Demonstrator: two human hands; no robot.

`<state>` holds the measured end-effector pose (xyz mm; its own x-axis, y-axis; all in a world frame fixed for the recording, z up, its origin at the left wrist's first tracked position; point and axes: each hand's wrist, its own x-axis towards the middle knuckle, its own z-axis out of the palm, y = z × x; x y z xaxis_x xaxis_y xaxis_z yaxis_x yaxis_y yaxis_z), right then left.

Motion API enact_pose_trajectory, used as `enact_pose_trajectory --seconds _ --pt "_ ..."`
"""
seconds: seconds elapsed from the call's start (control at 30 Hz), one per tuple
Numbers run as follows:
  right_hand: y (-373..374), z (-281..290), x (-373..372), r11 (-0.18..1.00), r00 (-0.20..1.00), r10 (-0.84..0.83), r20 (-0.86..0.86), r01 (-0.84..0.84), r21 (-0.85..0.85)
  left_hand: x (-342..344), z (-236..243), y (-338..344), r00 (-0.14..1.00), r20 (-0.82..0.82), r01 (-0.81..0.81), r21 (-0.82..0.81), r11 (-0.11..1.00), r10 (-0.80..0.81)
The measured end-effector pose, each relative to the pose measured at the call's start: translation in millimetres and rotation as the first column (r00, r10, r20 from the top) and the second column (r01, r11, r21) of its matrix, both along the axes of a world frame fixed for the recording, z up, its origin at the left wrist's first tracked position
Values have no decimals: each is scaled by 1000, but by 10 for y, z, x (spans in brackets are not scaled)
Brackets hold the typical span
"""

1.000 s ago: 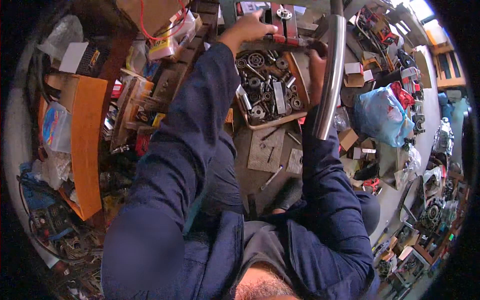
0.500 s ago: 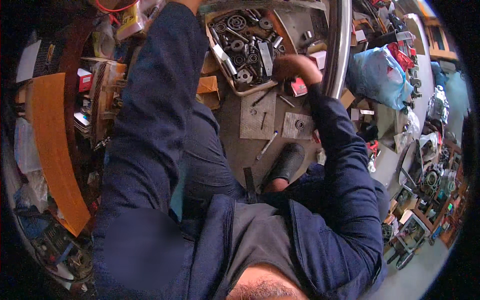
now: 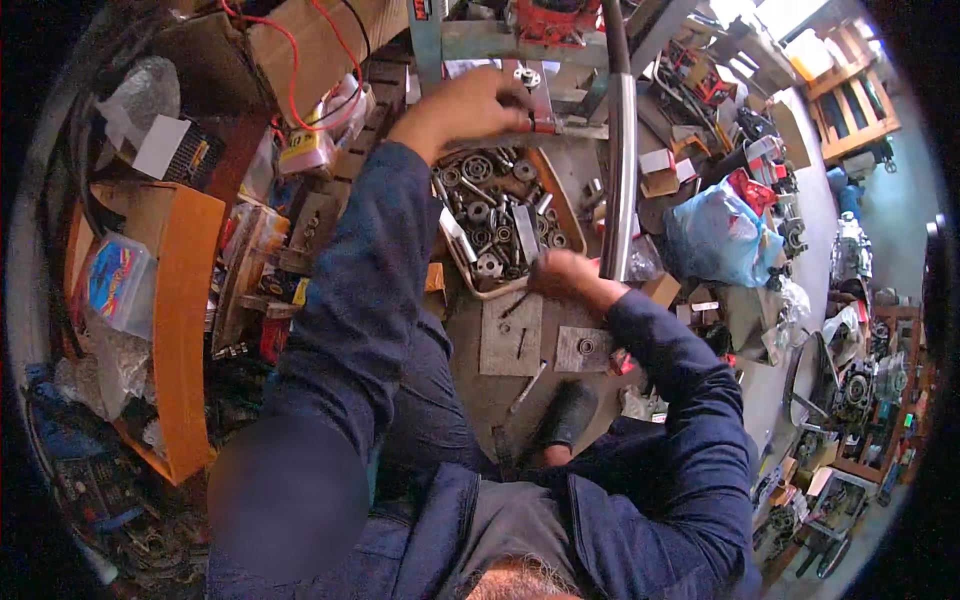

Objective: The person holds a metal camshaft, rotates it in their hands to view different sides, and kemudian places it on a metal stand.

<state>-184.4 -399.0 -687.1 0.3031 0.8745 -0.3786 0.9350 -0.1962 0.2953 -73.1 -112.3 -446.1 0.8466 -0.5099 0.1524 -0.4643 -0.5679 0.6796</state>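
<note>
My left hand (image 3: 468, 106) is stretched out over the far edge of a shallow tray (image 3: 578, 232) of loose metal parts. Its fingers are curved and apart, close to a small silver flanged part (image 3: 527, 77) on the press frame; no held object shows. At the tray's near right corner is my right hand (image 3: 563, 273), its fingers curled closed; whatever they may hold is hidden. Below it lie two cardboard pieces. The left cardboard (image 3: 508, 352) bears a dark pin (image 3: 517, 303), a small ring and a bolt; the right cardboard (image 3: 598, 362) carries a bearing (image 3: 586, 346).
A shiny upright metal tube (image 3: 621, 170) rises right of the tray. Beyond stands a metal frame with a red jack (image 3: 557, 22). A blue plastic bag (image 3: 722, 235) sits to the right. A white pen (image 3: 528, 388) lies by my shoe (image 3: 572, 412). An orange-brown box (image 3: 185, 340) is at left.
The view has shifted so the tray appears lower and the frame beyond it shows. My left hand, almost out of sight before, is now seen beyond the tray. My right hand stays near the tray's corner.
</note>
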Motion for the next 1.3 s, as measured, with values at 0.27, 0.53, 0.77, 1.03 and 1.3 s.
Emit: enact_pose_trajectory --seconds 0.27,0.53,0.77,1.03,1.3 --pt "563 2291 1144 138 503 7 -864 855 499 59 -234 -232 972 -15 235 -31 972 -235" --pt "1413 2601 1600 -162 -13 781 -624 961 -223 421 -826 366 906 -72 -423 -88 902 418" --pt "1368 2479 1730 -92 -74 887 -456 939 -331 652 -1091 141 851 114 -460 -308 833 512" --pt "1234 2530 1683 -394 792 -131 -596 510 765 615 -840 10 803 21 -550 -360 754 595" --pt "1227 2417 1839 -284 891 -287 -351 271 920 686 -689 -58 808 40 -454 -592 666 587"
